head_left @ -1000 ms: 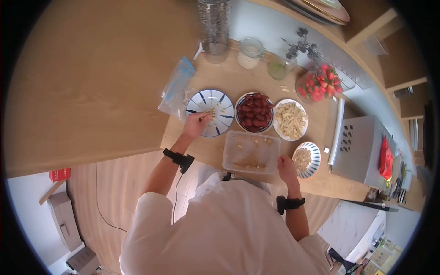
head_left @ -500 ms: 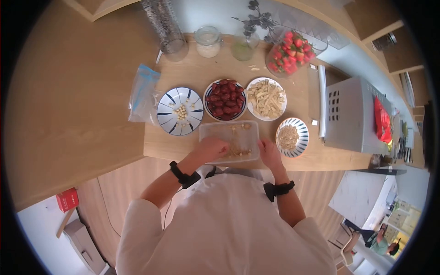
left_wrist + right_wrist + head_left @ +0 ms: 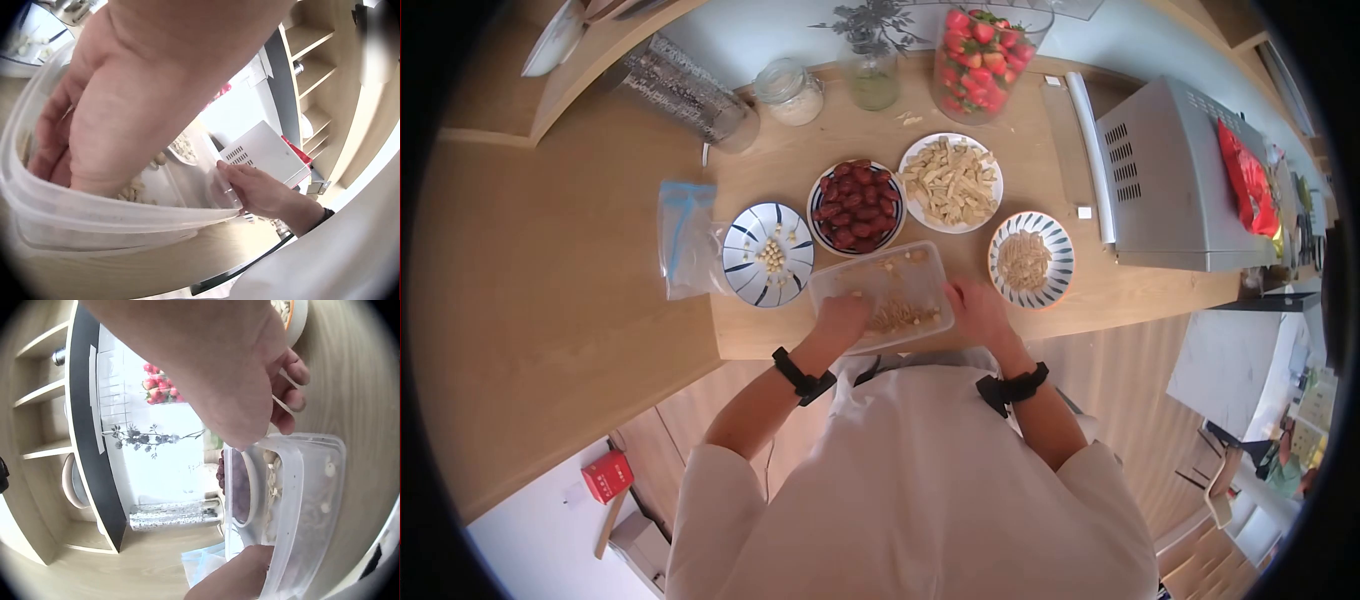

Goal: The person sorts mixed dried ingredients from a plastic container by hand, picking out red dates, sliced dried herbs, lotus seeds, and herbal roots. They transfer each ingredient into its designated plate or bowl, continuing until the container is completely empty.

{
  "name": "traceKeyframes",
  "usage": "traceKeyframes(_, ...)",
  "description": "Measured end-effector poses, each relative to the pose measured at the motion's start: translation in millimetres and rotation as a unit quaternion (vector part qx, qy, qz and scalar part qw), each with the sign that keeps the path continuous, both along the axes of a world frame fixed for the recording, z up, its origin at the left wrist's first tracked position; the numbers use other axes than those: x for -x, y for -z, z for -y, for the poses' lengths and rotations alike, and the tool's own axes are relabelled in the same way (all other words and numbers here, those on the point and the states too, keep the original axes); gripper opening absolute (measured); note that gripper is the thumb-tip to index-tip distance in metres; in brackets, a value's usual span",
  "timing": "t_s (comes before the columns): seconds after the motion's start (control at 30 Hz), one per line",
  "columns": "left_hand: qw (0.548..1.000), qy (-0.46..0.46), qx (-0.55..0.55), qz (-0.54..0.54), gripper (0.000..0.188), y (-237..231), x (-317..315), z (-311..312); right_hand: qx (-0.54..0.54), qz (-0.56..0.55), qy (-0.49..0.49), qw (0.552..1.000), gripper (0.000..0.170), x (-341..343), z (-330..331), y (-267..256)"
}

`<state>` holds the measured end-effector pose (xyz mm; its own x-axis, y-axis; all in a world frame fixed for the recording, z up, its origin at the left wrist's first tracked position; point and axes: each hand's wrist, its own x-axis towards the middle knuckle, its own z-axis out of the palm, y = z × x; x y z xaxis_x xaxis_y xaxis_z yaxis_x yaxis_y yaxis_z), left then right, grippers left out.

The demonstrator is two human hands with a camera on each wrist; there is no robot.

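A clear plastic container [image 3: 852, 276] stands at the counter's front edge, with tan root-like pieces [image 3: 900, 318] and some pale round bits inside. My left hand [image 3: 845, 318] reaches down over its left side, fingers bent inside the walls in the left wrist view. I cannot tell whether those fingertips pinch a piece. At the opposite end my right hand [image 3: 978, 312] grips the rim, thumb on top and fingers outside. Left of the container, a blue-striped plate [image 3: 742, 232] carries small cream-coloured kernels [image 3: 772, 256].
Behind the container sit a bowl of red dates [image 3: 856, 205] and a plate of pale dried slices [image 3: 950, 182]. A striped bowl of tan flakes [image 3: 1025, 262] is at the right. Farther back are a glass jar [image 3: 788, 92], strawberries [image 3: 980, 65] and a grey appliance [image 3: 1170, 180].
My left hand has moved right from the striped plate into the container. My right hand stays at the container's right end. The head view has shifted, and the container appears more tilted.
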<state>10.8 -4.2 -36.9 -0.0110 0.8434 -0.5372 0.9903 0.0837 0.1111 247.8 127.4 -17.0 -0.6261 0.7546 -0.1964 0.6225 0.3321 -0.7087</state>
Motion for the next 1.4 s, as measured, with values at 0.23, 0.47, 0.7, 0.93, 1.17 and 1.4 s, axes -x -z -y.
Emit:
traceKeyframes(0.23,0.994,-0.004,-0.004,0.112,0.013,-5,1,-16,0.028,-0.013,0.004,1.0,0.031,0,-3,2)
traceKeyframes(0.47,0.991,-0.023,0.015,0.134,0.016,-22,-6,-22,0.036,-0.03,0.013,0.999,0.033,-1,-2,2)
traceKeyframes(0.7,0.991,0.033,-0.023,0.124,0.017,-9,-21,-21,0.038,-0.04,0.018,0.998,0.034,-1,-3,8)
traceKeyframes(0.93,0.98,0.0,-0.07,0.186,0.019,-24,-20,-31,-0.042,-0.005,0.0,0.999,0.023,1,-3,-2)
traceKeyframes(1.17,0.933,-0.106,-0.107,0.326,0.014,-63,-19,-44,-0.053,-0.052,-0.145,0.987,0.018,19,1,-33)
traceKeyframes(1.4,0.922,-0.165,-0.105,0.335,0.016,-83,-20,-39,-0.058,-0.104,-0.147,0.982,0.016,29,-18,-41)
